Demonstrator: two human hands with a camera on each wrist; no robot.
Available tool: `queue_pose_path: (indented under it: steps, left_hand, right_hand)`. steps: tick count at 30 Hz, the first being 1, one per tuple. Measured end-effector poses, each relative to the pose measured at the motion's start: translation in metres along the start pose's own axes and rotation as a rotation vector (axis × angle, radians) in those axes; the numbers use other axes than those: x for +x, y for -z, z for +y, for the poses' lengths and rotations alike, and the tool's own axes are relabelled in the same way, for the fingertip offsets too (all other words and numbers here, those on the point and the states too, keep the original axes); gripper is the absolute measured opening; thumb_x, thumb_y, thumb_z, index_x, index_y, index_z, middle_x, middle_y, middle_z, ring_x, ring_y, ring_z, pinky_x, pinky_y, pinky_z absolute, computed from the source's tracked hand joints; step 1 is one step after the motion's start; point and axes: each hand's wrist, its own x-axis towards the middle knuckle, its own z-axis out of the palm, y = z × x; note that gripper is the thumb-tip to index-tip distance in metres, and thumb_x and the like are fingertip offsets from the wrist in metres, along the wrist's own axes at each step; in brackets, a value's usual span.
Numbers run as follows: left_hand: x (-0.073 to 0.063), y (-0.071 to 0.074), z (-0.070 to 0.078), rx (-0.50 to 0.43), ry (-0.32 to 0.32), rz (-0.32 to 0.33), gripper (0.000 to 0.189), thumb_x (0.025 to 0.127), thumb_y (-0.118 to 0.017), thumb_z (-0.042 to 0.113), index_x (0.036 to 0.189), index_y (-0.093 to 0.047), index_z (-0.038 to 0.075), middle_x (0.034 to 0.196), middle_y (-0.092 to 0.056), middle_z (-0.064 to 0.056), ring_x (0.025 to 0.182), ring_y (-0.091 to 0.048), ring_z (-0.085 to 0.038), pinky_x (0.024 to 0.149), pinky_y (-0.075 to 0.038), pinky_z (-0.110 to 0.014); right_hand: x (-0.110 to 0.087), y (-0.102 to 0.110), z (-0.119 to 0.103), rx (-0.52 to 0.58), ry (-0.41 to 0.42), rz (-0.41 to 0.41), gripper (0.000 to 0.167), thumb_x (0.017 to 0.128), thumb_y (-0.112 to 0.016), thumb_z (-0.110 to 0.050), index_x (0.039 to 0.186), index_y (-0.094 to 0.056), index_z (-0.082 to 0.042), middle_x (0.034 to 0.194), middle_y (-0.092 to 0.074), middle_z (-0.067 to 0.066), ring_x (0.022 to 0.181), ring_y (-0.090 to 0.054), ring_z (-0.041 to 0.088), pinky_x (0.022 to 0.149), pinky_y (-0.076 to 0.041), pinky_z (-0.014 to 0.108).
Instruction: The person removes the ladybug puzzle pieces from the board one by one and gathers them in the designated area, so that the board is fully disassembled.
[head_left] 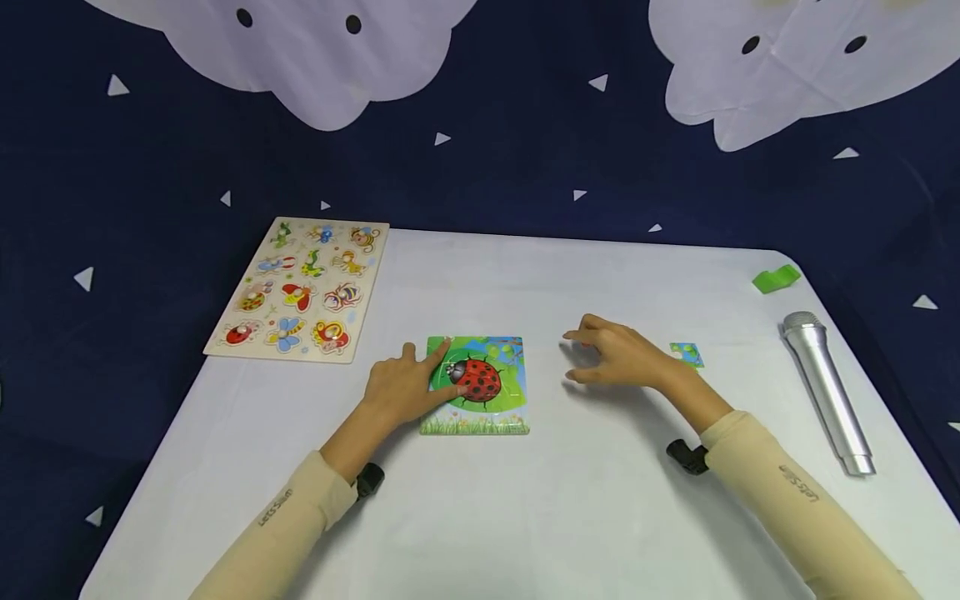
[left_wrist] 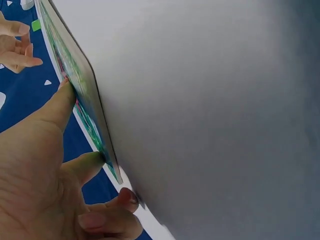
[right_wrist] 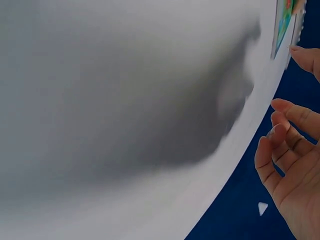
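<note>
A square ladybug jigsaw puzzle (head_left: 491,367) lies flat near the middle of the white table. My left hand (head_left: 401,387) rests on its left side, thumb and index fingertip touching the picture; in the left wrist view the other fingers bend beyond the board's edge. To the right of the puzzle, my right hand (head_left: 622,354) hovers with thumb and index finger spread apart. Its remaining fingers curl loosely in the right wrist view, and nothing shows between thumb and index. A small red patch (head_left: 587,344) shows among the right fingers in the head view, mostly hidden.
A loose blue-green puzzle piece (head_left: 687,355) lies beyond the right wrist. Further right are a silver microphone (head_left: 828,396) and a green strip (head_left: 776,279). A wooden insect peg board (head_left: 300,292) sits at the back left. Behind the table hangs a dark blue cloth (head_left: 517,175).
</note>
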Motion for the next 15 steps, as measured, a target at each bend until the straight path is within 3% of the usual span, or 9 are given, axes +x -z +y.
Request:
queue_pose_path:
  steps: [9, 15]
  left_hand:
    - [-0.001, -0.002, 0.0, -0.024, 0.024, -0.007, 0.085, 0.086, -0.053, 0.075, 0.155, -0.035, 0.028, 0.107, -0.057, -0.023, 0.054, -0.046, -0.02, 0.045, -0.035, -0.032]
    - [-0.001, -0.001, 0.002, -0.029, 0.039, -0.027, 0.084, 0.087, -0.053, 0.073, 0.156, -0.033, 0.028, 0.112, -0.057, -0.024, 0.057, -0.049, -0.022, 0.048, -0.038, -0.034]
  right_hand:
    - [0.028, -0.016, -0.035, 0.119, 0.002, -0.023, 0.056, 0.084, -0.079, -0.033, 0.127, -0.066, 0.0, 0.094, -0.058, 0.008, 0.073, -0.046, 0.014, 0.068, -0.042, 0.031]
    - [0.047, -0.025, -0.062, 0.111, -0.009, -0.079, 0.06, 0.086, -0.076, -0.035, 0.131, -0.063, 0.001, 0.093, -0.055, 0.007, 0.077, -0.049, 0.016, 0.07, -0.043, 0.032]
